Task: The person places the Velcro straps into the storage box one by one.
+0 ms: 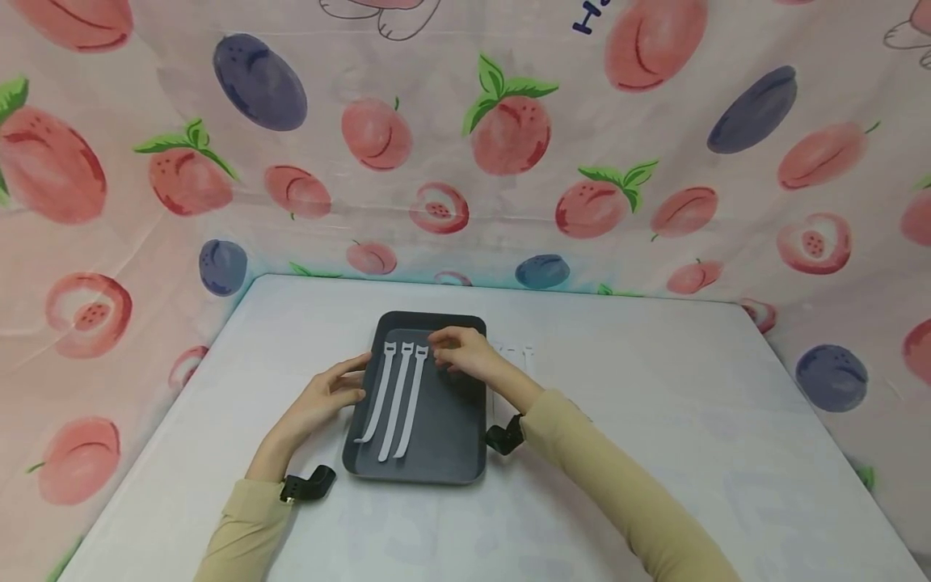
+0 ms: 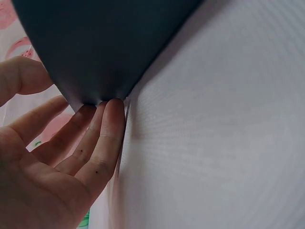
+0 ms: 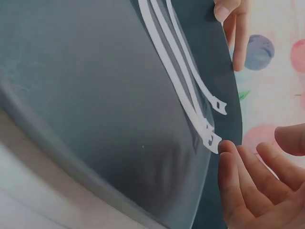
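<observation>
Three white cable ties with slotted heads [image 1: 396,404] lie side by side, lengthwise, in the left part of a dark grey tray [image 1: 447,440]. My left hand [image 1: 316,404] touches the tray's left outer wall; in the left wrist view its fairly straight fingers [image 2: 110,124] meet the dark wall. Over the tray's far part is my right hand [image 1: 465,352], just right of the tie heads. The right wrist view shows its fingertips [image 3: 228,160] right at the nearest tie head [image 3: 212,142], thumb held apart and nothing gripped.
More white ties [image 1: 528,353] lie on the white table [image 1: 655,404] right of the tray, partly hidden behind my right forearm. A fruit-patterned cloth [image 1: 436,121] hangs behind the table. Black wrist cameras [image 1: 309,485] sit on both wrists.
</observation>
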